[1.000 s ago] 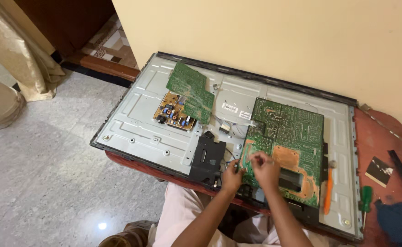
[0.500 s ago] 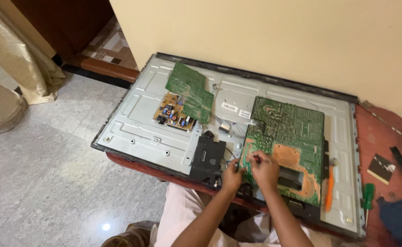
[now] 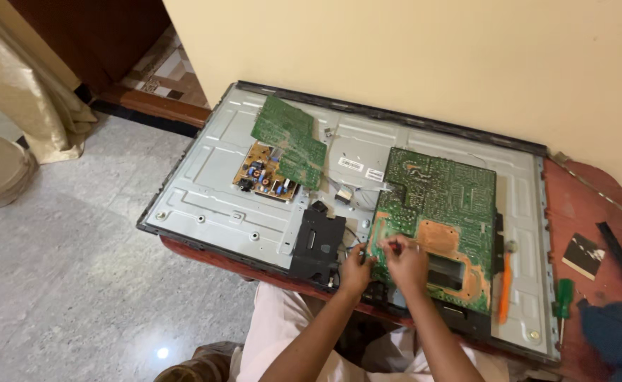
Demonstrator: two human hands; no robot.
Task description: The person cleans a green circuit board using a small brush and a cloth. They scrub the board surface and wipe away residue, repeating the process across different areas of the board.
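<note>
Head view only. Both forearms come up from bottom centre, converging at the near-left corner of the large green circuit board (image 3: 442, 212), which lies solder side up on the right half of the opened TV back panel (image 3: 212, 191).

L hand (image 3: 357, 269): fingers curled, knuckles up, resting at the board's left edge just beside the black plastic module (image 3: 316, 244). Can't tell if it grips anything.

R hand (image 3: 404, 258): fingers pinched on a thin tool w/ red tip (image 3: 389, 245), tip touching the board near its copper-coloured patch. Clenched on it.

Vs 0.5 s and 1 s ago: hands in same spot, same pinch, no visible shift. Board not moved. Framing only slightly diff.

Around: smaller green board (image 3: 290, 138) tilted over a tan power board (image 3: 265, 180) on panel's left-centre. Orange-handled tool (image 3: 505, 286) lies along the big board's right edge. Green-handled screwdriver (image 3: 562, 301) on the red worktop (image 3: 580, 212) right of the panel, well apart from the hands.
</note>
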